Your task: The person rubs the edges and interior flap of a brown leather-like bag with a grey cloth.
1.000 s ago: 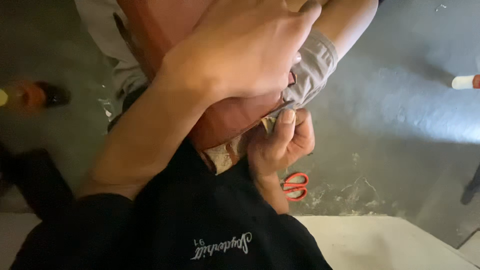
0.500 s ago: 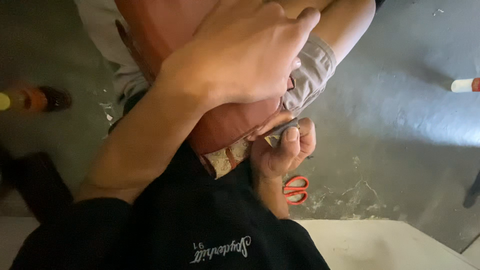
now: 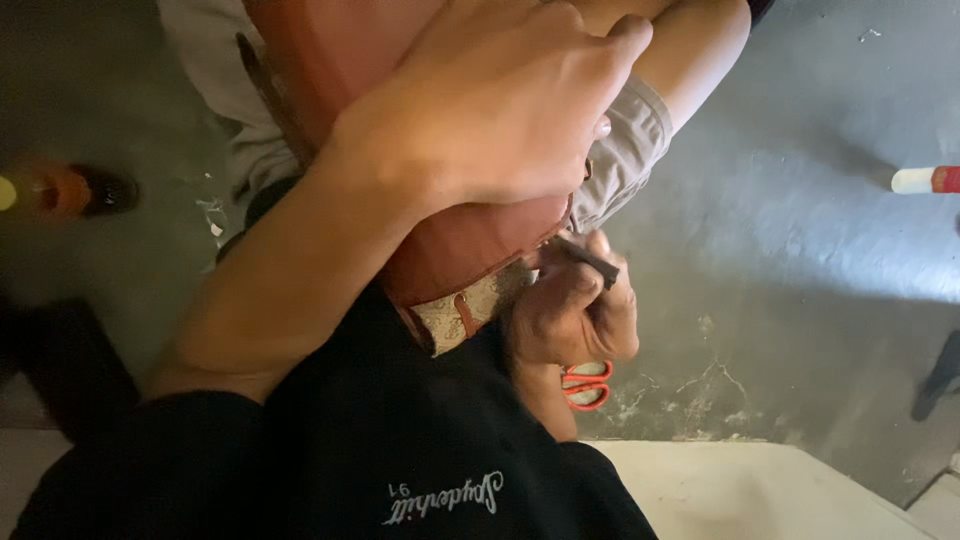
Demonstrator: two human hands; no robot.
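My left hand (image 3: 500,110) lies spread over a reddish-brown leather piece (image 3: 470,250) and presses it against my lap. Its forearm crosses the view from lower left. Below it my right hand (image 3: 570,320) is curled around a thin dark tool (image 3: 590,262), whose tip sits at the lower edge of the leather, by a pale woven lining (image 3: 470,305). The far end of the tool is hidden in my fingers. My black shirt fills the bottom of the view.
Orange-handled scissors (image 3: 588,385) lie on the grey concrete floor (image 3: 800,250) just under my right hand. A blurred orange bottle (image 3: 60,190) lies at the left, a white and red object (image 3: 925,180) at the right edge. A pale ledge (image 3: 780,490) runs along the bottom right.
My right hand has shifted slightly down and right at the leather's edge, and the dark tool now shows more between its fingers. My left hand has stayed pressed on the leather.
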